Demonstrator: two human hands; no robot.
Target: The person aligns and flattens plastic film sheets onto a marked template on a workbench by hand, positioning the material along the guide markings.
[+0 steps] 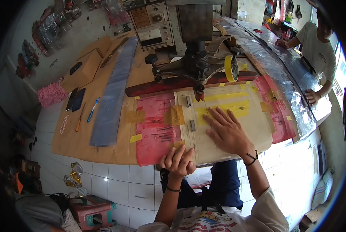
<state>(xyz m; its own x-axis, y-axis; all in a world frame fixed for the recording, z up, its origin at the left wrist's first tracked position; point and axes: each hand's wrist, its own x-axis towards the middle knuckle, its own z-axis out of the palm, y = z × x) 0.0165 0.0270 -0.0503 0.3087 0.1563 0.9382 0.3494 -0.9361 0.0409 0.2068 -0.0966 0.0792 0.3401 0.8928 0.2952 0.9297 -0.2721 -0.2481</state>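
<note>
My right hand (pixel 229 129) lies flat with its fingers spread on a tan board (pixel 219 145), near strips of yellow tape (pixel 240 110). Close to the front edge, my left hand (pixel 177 161) has its fingers apart and partly bent, over the border of the board and a red sheet (pixel 157 133); I make out nothing in it. Two small dark blocks (pixel 192 125) sit on the board between the hands. Brown tape (pixel 175 115) bridges the board and the red sheet. Above hangs a press head (pixel 196 65) with a long red bar (pixel 153 89) across the board's back.
A yellow tape roll (pixel 231 69) hangs on the press, below a control box (pixel 151 25). Leftward lie a bluish strip (pixel 113 100), a blue pen (pixel 92 110), a screwdriver (pixel 80 118) and a cardboard box (pixel 82 67). Another person (pixel 317 50) stands at the right beside shiny plastic sheeting (pixel 265 50).
</note>
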